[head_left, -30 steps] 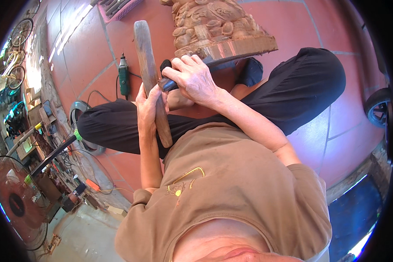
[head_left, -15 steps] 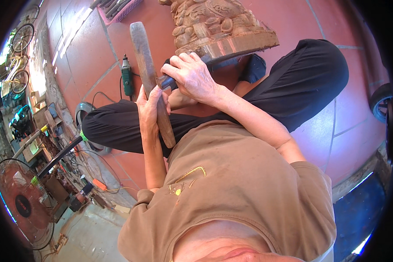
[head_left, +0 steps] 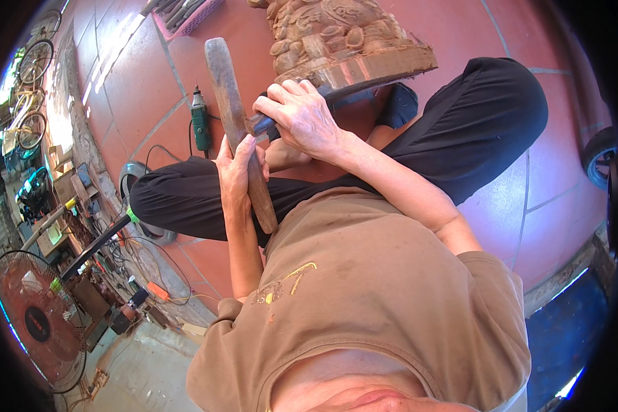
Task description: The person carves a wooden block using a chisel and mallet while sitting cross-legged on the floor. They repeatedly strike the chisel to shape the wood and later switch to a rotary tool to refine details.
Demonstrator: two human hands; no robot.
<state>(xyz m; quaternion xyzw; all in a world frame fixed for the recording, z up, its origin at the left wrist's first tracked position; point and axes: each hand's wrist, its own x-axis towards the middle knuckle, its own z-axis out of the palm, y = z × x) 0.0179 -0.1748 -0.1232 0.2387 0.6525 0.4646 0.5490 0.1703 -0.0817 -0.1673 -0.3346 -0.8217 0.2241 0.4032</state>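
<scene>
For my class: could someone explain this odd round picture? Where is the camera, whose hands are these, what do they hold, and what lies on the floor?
The camera sits on the person's head and looks down through a wide fisheye lens, so straight lines bend near the rim. No machine is involved: these are the person's own bare hands. The person sits cross-legged on a red tiled floor. The left hand grips a long wooden mallet. The right hand holds a blue-handled chisel beside a carved wooden sculpture. On the floor lie a green power tool and a pink tray of tools. A standing fan is at lower left.
</scene>
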